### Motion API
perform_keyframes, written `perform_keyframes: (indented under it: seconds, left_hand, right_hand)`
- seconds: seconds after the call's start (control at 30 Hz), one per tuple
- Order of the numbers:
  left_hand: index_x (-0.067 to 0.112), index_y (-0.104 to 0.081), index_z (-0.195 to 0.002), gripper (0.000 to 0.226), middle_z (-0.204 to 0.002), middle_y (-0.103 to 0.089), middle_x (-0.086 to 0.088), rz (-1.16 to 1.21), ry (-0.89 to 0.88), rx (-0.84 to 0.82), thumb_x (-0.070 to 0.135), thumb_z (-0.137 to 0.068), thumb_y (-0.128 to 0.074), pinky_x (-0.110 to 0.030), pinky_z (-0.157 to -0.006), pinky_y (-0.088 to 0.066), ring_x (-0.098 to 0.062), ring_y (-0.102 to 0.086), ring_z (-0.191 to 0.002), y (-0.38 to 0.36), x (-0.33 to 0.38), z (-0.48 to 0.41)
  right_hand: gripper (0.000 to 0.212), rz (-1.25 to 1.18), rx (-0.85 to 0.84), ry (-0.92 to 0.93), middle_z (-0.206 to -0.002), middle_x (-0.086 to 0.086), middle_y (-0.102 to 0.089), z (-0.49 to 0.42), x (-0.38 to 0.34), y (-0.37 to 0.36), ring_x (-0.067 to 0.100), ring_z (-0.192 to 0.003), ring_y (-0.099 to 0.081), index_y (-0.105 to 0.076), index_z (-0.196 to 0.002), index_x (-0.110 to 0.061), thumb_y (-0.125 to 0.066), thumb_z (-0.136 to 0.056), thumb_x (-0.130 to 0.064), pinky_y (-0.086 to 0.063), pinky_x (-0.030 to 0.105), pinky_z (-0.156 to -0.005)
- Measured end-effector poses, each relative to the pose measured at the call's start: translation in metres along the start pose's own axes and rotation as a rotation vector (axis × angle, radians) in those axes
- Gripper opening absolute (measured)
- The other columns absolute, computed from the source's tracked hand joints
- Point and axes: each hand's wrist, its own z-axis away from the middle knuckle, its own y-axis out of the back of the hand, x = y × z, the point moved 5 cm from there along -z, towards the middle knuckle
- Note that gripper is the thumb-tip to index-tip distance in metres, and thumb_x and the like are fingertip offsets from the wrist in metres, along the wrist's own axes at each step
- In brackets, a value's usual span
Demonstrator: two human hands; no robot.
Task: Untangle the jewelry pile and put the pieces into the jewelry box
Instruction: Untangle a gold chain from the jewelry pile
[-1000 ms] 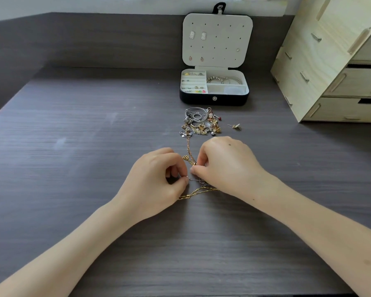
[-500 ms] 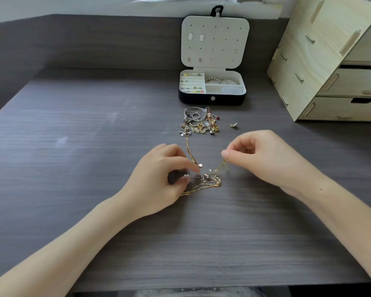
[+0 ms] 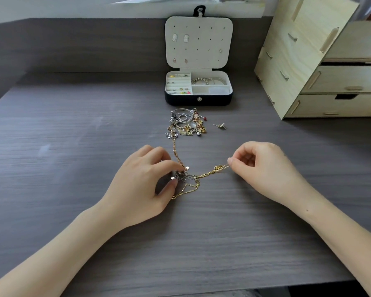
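The jewelry box (image 3: 180, 100) at twelve o'clock already holds bangles, rings and earrings. The pile (image 3: 185, 125) just before it is unsorted. On the worktop (image 3: 73, 146), the left hand (image 3: 141, 185) has its fingers pinching a knot (image 3: 183, 177). The right hand (image 3: 263, 168) has its fingers pinching a gold chain (image 3: 210, 173), stretched toward three o'clock.

A home desk: dark wood-grain top (image 3: 73, 146); plywood drawer organizer (image 3: 321, 71) by the wall.

Gold chain (image 3: 210, 173), silver-and-gold jewelry pile (image 3: 185, 125), black jewelry box (image 3: 198, 99) with cream lining, dark grey wood-grain table (image 3: 73, 136), pale plywood drawer unit (image 3: 321, 67)
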Motion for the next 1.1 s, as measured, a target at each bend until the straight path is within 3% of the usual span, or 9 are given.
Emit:
perform_keyframes:
  seconds: [0.2, 0.3, 0.47, 0.6, 0.77, 0.87, 1.0, 1.1]
  left_hand:
    - [0.019, -0.07, -0.101, 0.03, -0.086, -0.058, 0.004, -0.022, 0.014, 0.0, 0.029, -0.08, -0.05, -0.035, -0.067, -0.047, -0.022, -0.053, -0.077, -0.001, -0.001, 0.001]
    - [0.02, -0.069, -0.105, 0.031, -0.088, -0.058, 0.004, -0.027, 0.01, -0.005, 0.028, -0.081, -0.051, -0.035, -0.069, -0.047, -0.022, -0.052, -0.079, -0.001, -0.001, 0.002]
    - [0.023, -0.069, -0.108, 0.03, -0.091, -0.057, 0.004, -0.036, -0.017, 0.005, 0.028, -0.083, -0.053, -0.032, -0.067, -0.045, -0.019, -0.05, -0.079, -0.001, -0.002, 0.004]
    - [0.024, -0.07, -0.106, 0.027, -0.093, -0.057, 0.002, -0.034, -0.077, 0.02, 0.023, -0.086, -0.053, -0.029, -0.068, -0.041, -0.019, -0.049, -0.079, 0.0, 0.003, 0.004]
    - [0.02, -0.071, -0.093, 0.019, -0.084, -0.058, 0.004, 0.006, -0.09, -0.016, 0.022, -0.085, -0.053, -0.027, -0.063, -0.042, -0.018, -0.05, -0.074, -0.002, 0.01, 0.008]
    - [0.025, -0.073, -0.096, 0.023, -0.083, -0.057, 0.005, 0.052, -0.088, -0.059, 0.026, -0.086, -0.052, -0.018, -0.066, -0.037, -0.013, -0.048, -0.073, -0.005, 0.014, 0.011]
    - [0.034, -0.072, -0.097, 0.023, -0.085, -0.055, 0.01, 0.146, -0.128, -0.158, 0.031, -0.086, -0.052, -0.013, -0.067, -0.033, -0.009, -0.046, -0.075, -0.008, 0.025, 0.009]
    - [0.031, -0.073, -0.094, 0.021, -0.085, -0.057, 0.009, 0.18, -0.081, -0.157, 0.029, -0.083, -0.054, -0.021, -0.067, -0.041, -0.012, -0.051, -0.077, -0.008, 0.024, -0.002]
  right_hand:
    - [0.013, 0.217, 0.104, 0.11, -0.075, -0.009, -0.056, -0.004, -0.01, 0.002, 0.015, -0.073, -0.052, -0.06, -0.079, -0.021, -0.058, -0.089, -0.028, -0.037, 0.03, -0.067]
    - [0.013, 0.303, 0.156, 0.114, -0.085, -0.003, -0.06, -0.008, -0.012, 0.004, 0.022, -0.083, -0.056, -0.061, -0.083, -0.017, -0.056, -0.091, -0.027, -0.04, 0.032, -0.069]
    - [0.016, 0.507, 0.213, 0.112, -0.093, 0.001, -0.06, -0.01, -0.008, 0.008, 0.025, -0.093, -0.056, -0.06, -0.092, -0.015, -0.052, -0.093, -0.029, -0.032, 0.03, -0.065]
    - [0.012, 0.394, 0.284, 0.265, -0.074, -0.001, -0.058, -0.004, -0.013, 0.007, 0.026, -0.071, -0.055, -0.061, -0.08, -0.013, -0.068, -0.081, -0.023, -0.032, 0.027, -0.059]
    - [0.011, 0.178, 0.075, 0.408, -0.072, -0.012, -0.057, 0.005, -0.028, -0.003, 0.01, -0.068, -0.047, -0.063, -0.074, -0.025, -0.06, -0.076, -0.035, -0.032, 0.02, -0.063]
    - [0.012, 0.153, -0.032, 0.425, -0.072, -0.013, -0.057, 0.008, -0.028, -0.011, 0.005, -0.068, -0.043, -0.065, -0.076, -0.028, -0.059, -0.076, -0.038, -0.03, 0.01, -0.063]
    - [0.009, 0.159, -0.032, 0.427, -0.071, -0.016, -0.052, 0.006, -0.023, -0.013, 0.007, -0.069, -0.042, -0.067, -0.084, -0.026, -0.064, -0.079, -0.033, -0.03, 0.009, -0.064]
    - [0.005, 0.17, -0.05, 0.424, -0.073, -0.016, -0.053, 0.003, -0.023, -0.013, 0.009, -0.072, -0.044, -0.068, -0.086, -0.025, -0.07, -0.081, -0.026, -0.029, 0.009, -0.065]
